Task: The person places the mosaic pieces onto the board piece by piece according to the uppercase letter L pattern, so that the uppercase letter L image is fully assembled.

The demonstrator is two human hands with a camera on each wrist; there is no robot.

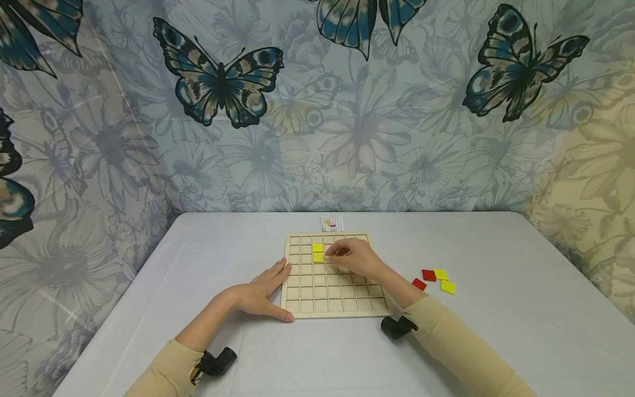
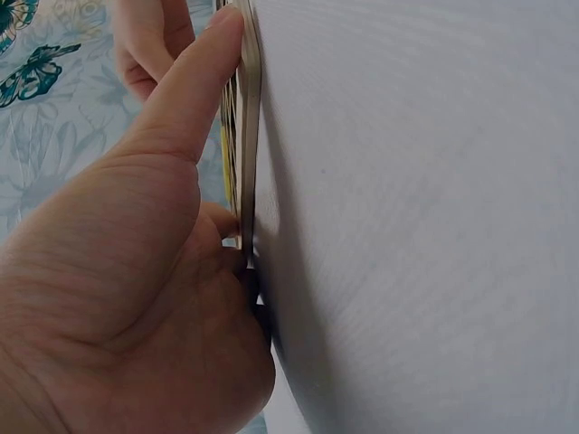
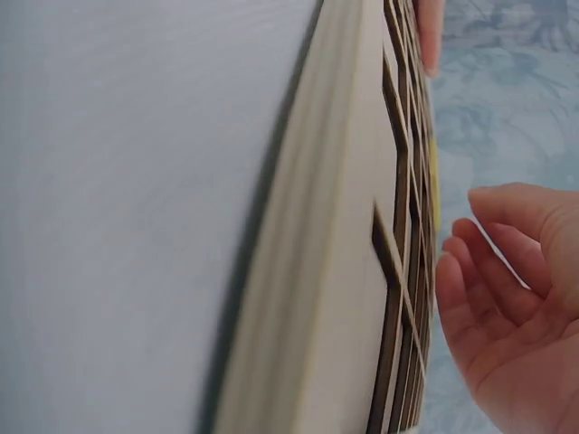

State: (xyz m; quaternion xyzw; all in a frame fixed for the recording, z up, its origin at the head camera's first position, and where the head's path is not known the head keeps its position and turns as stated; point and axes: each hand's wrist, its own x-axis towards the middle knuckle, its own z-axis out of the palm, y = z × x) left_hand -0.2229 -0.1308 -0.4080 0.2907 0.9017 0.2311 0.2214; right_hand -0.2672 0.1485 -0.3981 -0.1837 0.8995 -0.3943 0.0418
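Note:
A wooden grid board (image 1: 306,306) lies on the table, with two yellow square tiles (image 1: 318,252) one above the other in its upper left part. My left hand (image 1: 260,292) rests at the board's left side, fingers extended along that edge and the thumb at the lower left corner. Over the upper middle of the grid hovers my right hand (image 1: 354,256), its fingertips just right of the yellow tiles. In the right wrist view, the right hand's fingers (image 3: 461,298) are loosely bent, apart from the thumb, with no tile visible between them.
Two red tiles (image 1: 429,275) and two yellow tiles (image 1: 448,287) lie loose on the white table (image 1: 496,331), right of the board. A small card with a coloured grid pattern (image 1: 332,223) lies behind the board. A butterfly-patterned wall covering (image 1: 367,127) stands at the back.

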